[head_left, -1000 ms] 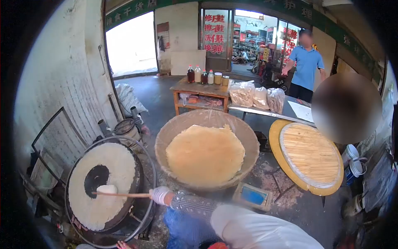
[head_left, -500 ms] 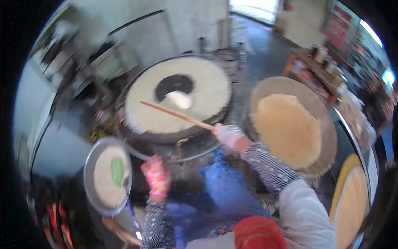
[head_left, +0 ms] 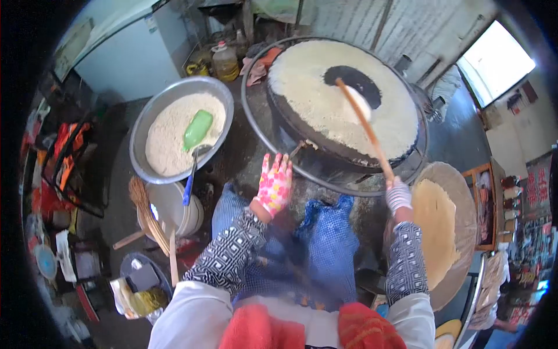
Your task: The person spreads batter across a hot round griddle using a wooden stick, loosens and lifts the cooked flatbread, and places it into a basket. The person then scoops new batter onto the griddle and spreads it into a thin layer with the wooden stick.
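A floral glove covers my left hand (head_left: 276,183), which is empty with its fingers stretched out beside the metal ring (head_left: 325,185) around the griddle. In a striped white glove, my right hand (head_left: 399,195) is closed around the lower end of a long wooden stick (head_left: 372,135). The stick reaches over the round griddle, crossing in front of a white lump of dough (head_left: 359,104). A thin pale layer of batter (head_left: 302,75) coats most of the griddle, leaving a dark bare patch (head_left: 351,78) near its middle. Whether the stick touches the lump, I cannot tell.
Left of the griddle, a metal basin (head_left: 138,136) holds pale batter, a green object (head_left: 198,129) and a blue-handled ladle (head_left: 190,180). Below it are a bucket (head_left: 195,215) and a brush (head_left: 148,212). At right, a thin flatbread (head_left: 433,232) lies on a round tray (head_left: 465,244).
The view has turned, bringing the basin higher and the griddle to the right. The stick now points away from me instead of leftward. My left hand's fingers are more clearly stretched out.
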Motion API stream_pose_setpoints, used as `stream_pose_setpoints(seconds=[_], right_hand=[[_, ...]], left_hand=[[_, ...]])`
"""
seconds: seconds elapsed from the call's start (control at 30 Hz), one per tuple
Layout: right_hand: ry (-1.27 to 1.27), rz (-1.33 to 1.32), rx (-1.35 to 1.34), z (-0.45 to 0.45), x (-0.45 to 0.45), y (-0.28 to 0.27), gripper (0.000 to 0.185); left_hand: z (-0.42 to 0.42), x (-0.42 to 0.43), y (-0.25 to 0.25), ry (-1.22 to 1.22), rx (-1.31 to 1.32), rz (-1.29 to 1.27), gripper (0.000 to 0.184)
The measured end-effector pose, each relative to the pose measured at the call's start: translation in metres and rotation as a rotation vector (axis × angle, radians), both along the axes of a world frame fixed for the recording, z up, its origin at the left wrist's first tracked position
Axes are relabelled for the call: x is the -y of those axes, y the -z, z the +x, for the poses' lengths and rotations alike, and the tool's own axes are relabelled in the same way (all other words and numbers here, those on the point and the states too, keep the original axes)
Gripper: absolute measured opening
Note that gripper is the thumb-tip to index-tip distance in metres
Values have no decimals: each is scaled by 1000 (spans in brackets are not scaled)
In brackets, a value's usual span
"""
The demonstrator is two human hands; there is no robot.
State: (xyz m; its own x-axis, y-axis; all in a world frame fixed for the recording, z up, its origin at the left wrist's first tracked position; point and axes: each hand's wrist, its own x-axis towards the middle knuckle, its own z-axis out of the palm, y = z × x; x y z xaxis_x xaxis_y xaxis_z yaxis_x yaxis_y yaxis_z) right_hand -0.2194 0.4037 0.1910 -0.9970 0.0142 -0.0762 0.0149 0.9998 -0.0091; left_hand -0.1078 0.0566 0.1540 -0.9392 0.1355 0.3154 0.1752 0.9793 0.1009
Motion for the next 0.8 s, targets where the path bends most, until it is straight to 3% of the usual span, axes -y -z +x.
stream_pose_setpoints(seconds=[0.2, 0.4, 0.47, 0.5, 0.67, 0.73, 0.8], right_hand=[[-106, 25, 28, 8, 33, -12, 30], [4, -37, -60, -18, 25, -13, 26], [-120, -64, -38, -9, 31, -19, 25], [-86, 41, 34, -6, 35, -20, 26], [69, 1, -44, -22, 4, -8, 27], [-32, -4, -98, -19, 16, -16, 26], [-69, -8, -95, -7, 21, -13, 26]], left_hand=[[-19, 23, -3, -125, 33, -148, 47], [-32, 46, -5, -163, 53, -114, 40], [-41, 56, -8, -183, 59, -103, 40], [-45, 60, -9, -203, 58, -96, 41], [-61, 79, 6, -280, 14, -173, 45], [-49, 59, -25, -273, 95, -203, 49], [-42, 25, -26, -87, -37, -2, 49]])
